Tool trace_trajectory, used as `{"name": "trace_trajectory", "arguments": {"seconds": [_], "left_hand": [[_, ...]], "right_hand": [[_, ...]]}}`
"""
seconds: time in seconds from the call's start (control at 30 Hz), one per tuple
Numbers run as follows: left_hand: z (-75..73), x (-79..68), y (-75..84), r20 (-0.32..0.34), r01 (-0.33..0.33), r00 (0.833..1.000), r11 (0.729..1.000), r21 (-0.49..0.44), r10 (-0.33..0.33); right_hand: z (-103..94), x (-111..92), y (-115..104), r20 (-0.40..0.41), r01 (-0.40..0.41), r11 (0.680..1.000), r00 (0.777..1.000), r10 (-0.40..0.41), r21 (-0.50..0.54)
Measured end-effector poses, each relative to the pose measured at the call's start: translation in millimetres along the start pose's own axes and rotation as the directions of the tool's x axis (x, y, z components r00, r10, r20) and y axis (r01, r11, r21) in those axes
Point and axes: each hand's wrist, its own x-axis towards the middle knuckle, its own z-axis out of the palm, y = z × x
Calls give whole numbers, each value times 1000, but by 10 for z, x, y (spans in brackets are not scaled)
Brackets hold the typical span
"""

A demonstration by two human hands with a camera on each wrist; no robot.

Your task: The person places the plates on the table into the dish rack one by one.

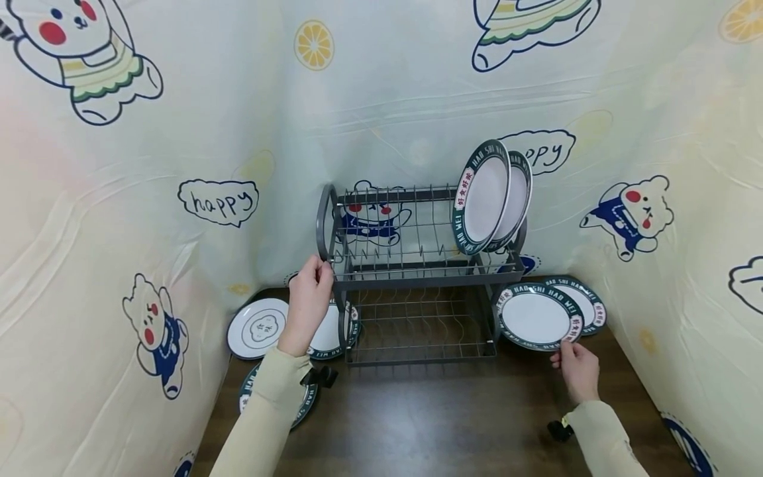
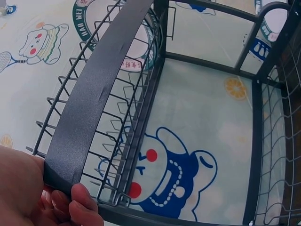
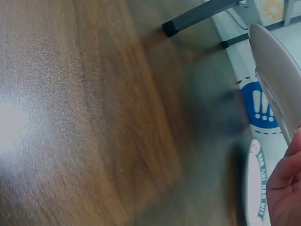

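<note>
Dark brown wood grain here, a tabletop (image 1: 417,414) with a soft shine on it, boxed in on the back and both sides by pale cloth (image 1: 381,86) printed with bears, orange slices and "happy" bubbles. Against the back stands a two-tier grey dish rack (image 1: 423,281), and there's the left hand (image 1: 310,301), fingers wrapped round the dark frame at the upper tier's left end, a firm grip! Up at that tier's right end, a front plate (image 1: 485,195) and a rear plate (image 1: 521,199) stand on edge.

Over to the right hand (image 1: 578,371): thumb and fingers clamped on the near rim of a green-rimmed plate (image 1: 533,317)! It sits just beyond that grip, right of the rack, tilted, its pale underside showing to the right wrist camera. Behind it, partly covered, a second plate (image 1: 591,308); whether they touch, can't tell. Out left, a white plate (image 1: 257,328), a half-hidden plate (image 1: 324,334) behind the left hand, and a nearer plate (image 1: 305,401) under the forearm.
</note>
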Motion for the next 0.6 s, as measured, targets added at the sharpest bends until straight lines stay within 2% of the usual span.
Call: {"name": "trace_trajectory", "arguments": {"seconds": [0.27, 0.6], "left_hand": [[9, 7, -6, 6, 14, 1000, 1000, 0, -14], [-24, -2, 31, -2, -2, 1000, 1000, 11, 2]], "right_hand": [[-151, -143, -74, -87, 45, 999, 995, -44, 5], [-343, -302, -262, -143, 19, 998, 990, -11, 55]]}}
